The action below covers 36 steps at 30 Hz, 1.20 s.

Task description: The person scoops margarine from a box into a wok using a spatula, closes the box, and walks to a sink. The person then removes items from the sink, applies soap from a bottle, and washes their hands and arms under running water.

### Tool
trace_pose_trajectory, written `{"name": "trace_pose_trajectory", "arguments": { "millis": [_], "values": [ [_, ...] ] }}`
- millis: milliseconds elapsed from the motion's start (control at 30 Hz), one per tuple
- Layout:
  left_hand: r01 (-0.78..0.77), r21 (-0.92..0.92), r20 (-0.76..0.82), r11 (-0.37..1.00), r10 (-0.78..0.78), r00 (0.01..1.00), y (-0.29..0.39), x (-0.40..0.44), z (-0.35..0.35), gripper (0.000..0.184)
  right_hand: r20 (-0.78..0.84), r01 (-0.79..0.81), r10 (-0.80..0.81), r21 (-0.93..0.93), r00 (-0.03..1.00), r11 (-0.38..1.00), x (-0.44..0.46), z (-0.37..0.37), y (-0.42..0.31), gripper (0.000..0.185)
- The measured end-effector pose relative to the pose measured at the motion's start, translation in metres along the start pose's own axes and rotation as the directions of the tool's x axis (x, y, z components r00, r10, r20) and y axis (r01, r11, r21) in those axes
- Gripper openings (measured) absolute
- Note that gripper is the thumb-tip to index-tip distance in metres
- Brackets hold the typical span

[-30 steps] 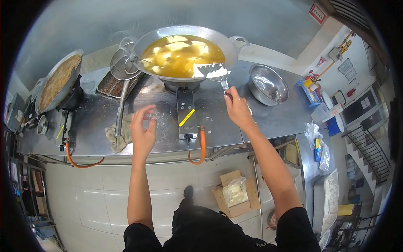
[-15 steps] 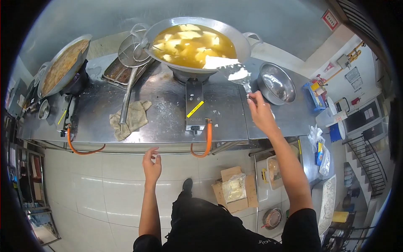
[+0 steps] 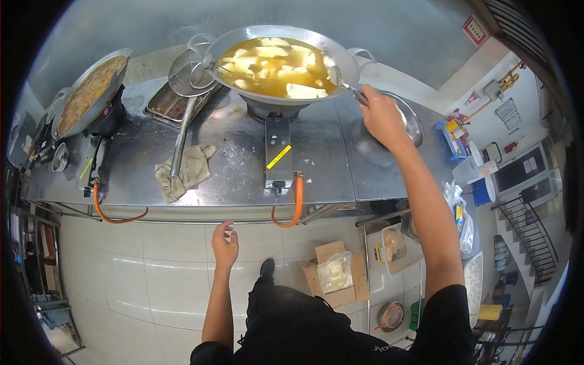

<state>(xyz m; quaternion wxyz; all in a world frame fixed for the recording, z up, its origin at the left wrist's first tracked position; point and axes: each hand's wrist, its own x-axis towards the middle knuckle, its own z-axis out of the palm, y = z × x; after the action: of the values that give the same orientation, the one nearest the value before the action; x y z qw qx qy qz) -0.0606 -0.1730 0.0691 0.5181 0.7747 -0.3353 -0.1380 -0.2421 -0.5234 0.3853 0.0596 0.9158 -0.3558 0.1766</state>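
Note:
My right hand (image 3: 384,121) is wrapped round the handle of a metal spatula (image 3: 348,87), whose blade is at the right inner side of a large wok (image 3: 350,64). Clear yellow liquid fills the wok, and pale, butter-like chunks (image 3: 271,52) float in it. The largest white block (image 3: 305,92) lies near the front rim. Behind my right hand, a steel bowl (image 3: 413,121) is partly hidden. My left hand (image 3: 225,248) hangs in front of the table edge, holding nothing, its fingers loosely bent and apart.
A long-handled skimmer (image 3: 187,82) rests left of the wok, above a crumpled cloth (image 3: 188,173). The wok sits on a gas burner (image 3: 278,152) with an orange hose (image 3: 298,201). Another filled wok (image 3: 91,121) stands far left. An open carton (image 3: 359,286) lies below the table.
My right hand has turned the spatula and brought its blade up to the wok's right inner side. The white block it carried now floats in the liquid. My left hand has barely moved.

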Motion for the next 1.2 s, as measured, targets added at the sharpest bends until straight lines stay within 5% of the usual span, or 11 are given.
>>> {"name": "trace_pose_trajectory", "arguments": {
  "millis": [233,333,733,833,933,1033,1200],
  "values": [
    [0.0,0.098,0.057,0.995,-0.005,0.998,0.006,-0.013,0.006,0.032,0.091,0.141,-0.112,-0.441,0.989,0.886,0.016,0.041,-0.023,0.012],
    [0.007,0.104,0.068,0.995,-0.014,0.998,0.005,-0.015,0.007,0.031,-0.033,0.184,-0.276,-0.668,0.961,0.721,-0.004,0.055,-0.034,0.008],
    [-0.077,0.054,0.113,0.996,0.07,0.991,0.038,-0.004,0.035,0.032,0.136,0.327,-0.356,-0.765,0.924,0.555,-0.053,0.02,-0.039,0.012],
    [-0.096,0.051,0.133,0.994,0.088,0.987,0.039,-0.006,0.04,0.033,0.2,0.354,-0.319,-0.754,0.926,0.554,-0.074,0.007,-0.033,0.01],
    [-0.12,0.048,0.153,0.992,0.112,0.982,0.04,-0.006,0.044,0.033,0.341,0.317,-0.167,-0.453,0.925,0.833,-0.088,-0.011,-0.011,0.013],
    [-0.149,0.065,0.201,0.987,0.133,0.97,0.04,-0.005,0.049,0.032,0.41,0.222,-0.014,-0.465,0.912,0.857,-0.129,-0.012,0.01,0.013],
    [-0.178,0.017,0.265,0.984,0.167,0.95,0.039,0.0,0.067,0.031,0.412,-0.133,0.3,-0.387,0.86,0.912,-0.182,-0.024,0.049,0.015]
  ]
}}
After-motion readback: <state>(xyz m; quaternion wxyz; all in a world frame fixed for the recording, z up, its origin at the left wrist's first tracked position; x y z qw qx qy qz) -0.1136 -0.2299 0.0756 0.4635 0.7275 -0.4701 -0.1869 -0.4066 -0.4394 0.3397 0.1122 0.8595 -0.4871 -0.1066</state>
